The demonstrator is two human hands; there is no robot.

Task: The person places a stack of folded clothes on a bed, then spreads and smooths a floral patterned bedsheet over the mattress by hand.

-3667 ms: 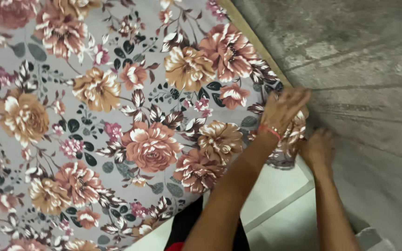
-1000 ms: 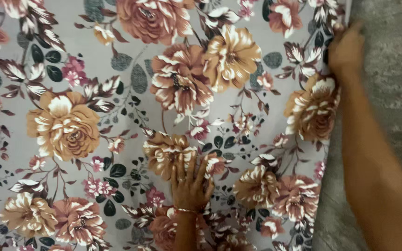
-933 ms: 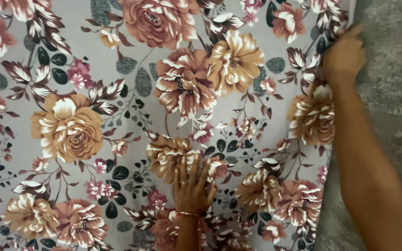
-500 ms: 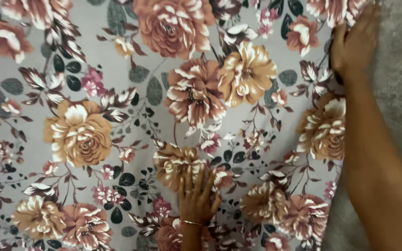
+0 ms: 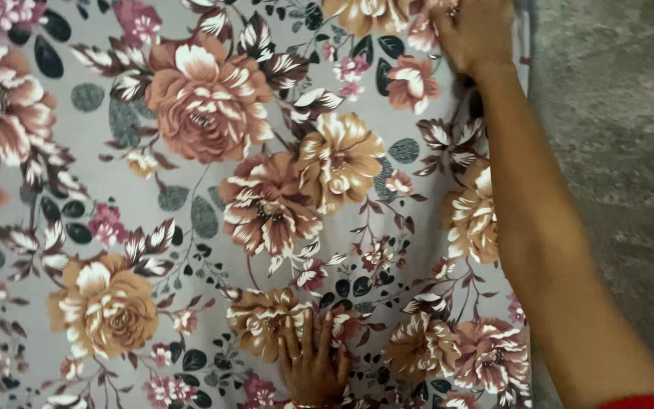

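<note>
Left hand [image 5: 313, 366] lies flat, fingers spread, pressing the near middle of the grey cotton sheet printed with brown and tan flowers [image 5: 191, 197]. Right hand [image 5: 478, 34] reaches far right, fingers curled at the sheet's edge beside the grey concrete floor [image 5: 615, 151]; its exact grip is unclear. Sheet looks mostly smooth; right edge seems unfinished.

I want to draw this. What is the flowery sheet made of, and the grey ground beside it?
The flowery sheet looks like soft woven cloth with a matte printed finish: it wrinkles near the right hand and lies flat under the left hand. The grey ground looks like rough bare concrete, dull and streaky, though it could be stone.
</note>
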